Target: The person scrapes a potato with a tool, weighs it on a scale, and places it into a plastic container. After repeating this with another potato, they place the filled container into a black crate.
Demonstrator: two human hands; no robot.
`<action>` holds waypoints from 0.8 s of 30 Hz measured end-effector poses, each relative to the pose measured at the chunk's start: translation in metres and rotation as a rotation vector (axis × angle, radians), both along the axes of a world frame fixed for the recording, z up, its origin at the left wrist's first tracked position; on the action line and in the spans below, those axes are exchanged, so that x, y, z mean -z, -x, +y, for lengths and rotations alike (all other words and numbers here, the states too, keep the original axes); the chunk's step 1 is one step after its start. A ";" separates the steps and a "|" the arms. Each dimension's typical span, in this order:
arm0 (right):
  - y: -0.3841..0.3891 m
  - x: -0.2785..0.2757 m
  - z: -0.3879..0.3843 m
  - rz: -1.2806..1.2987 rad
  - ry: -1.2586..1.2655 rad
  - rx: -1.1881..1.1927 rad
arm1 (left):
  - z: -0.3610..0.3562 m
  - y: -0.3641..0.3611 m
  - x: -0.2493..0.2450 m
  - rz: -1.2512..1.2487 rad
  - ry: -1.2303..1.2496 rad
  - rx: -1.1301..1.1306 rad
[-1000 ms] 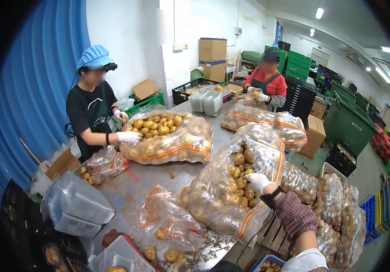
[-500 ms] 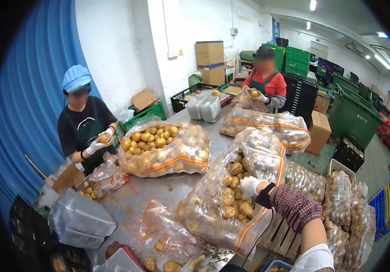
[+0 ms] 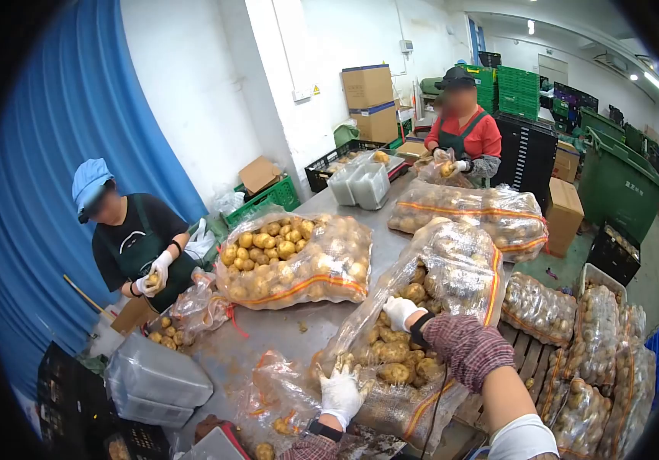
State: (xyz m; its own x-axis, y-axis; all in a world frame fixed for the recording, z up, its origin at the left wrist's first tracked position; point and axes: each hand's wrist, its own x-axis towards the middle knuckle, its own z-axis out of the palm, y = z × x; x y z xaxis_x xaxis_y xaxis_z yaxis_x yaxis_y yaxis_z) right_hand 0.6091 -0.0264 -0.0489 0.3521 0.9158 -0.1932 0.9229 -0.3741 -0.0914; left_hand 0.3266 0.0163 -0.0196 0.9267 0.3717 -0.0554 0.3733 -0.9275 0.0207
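Resting the gloved right hand (image 3: 401, 313) among potatoes (image 3: 395, 352) inside the nearest open sack (image 3: 465, 274), not showing whether clamped on any. Spreading the left hand (image 3: 342, 395), fingers apart, against the sack's left edge, perhaps steadying it. Showing white lettering on a green bin (image 3: 619, 184) beyond the sack, too small for reading.

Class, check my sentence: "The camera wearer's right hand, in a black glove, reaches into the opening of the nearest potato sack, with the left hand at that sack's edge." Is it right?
Not quite: the glove on the right hand is white, as the head view shows; the wristband is black. The nearest potato sack and left hand are described correctly.
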 end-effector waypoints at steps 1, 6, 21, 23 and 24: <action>0.007 -0.026 -0.011 0.021 0.052 -0.038 | -0.002 0.004 0.001 0.010 -0.024 -0.001; 0.061 -0.117 -0.096 0.978 -0.221 0.121 | -0.013 0.029 -0.022 -0.368 0.301 -0.058; 0.329 -0.090 -0.089 1.184 -0.707 0.006 | -0.051 0.166 -0.038 -1.094 0.535 -0.388; 0.345 -0.080 -0.077 1.189 -0.783 0.046 | -0.055 0.180 -0.037 -1.151 0.672 -0.446; 0.345 -0.078 -0.072 1.152 -0.698 0.114 | -0.055 0.189 -0.033 -1.141 0.699 -0.485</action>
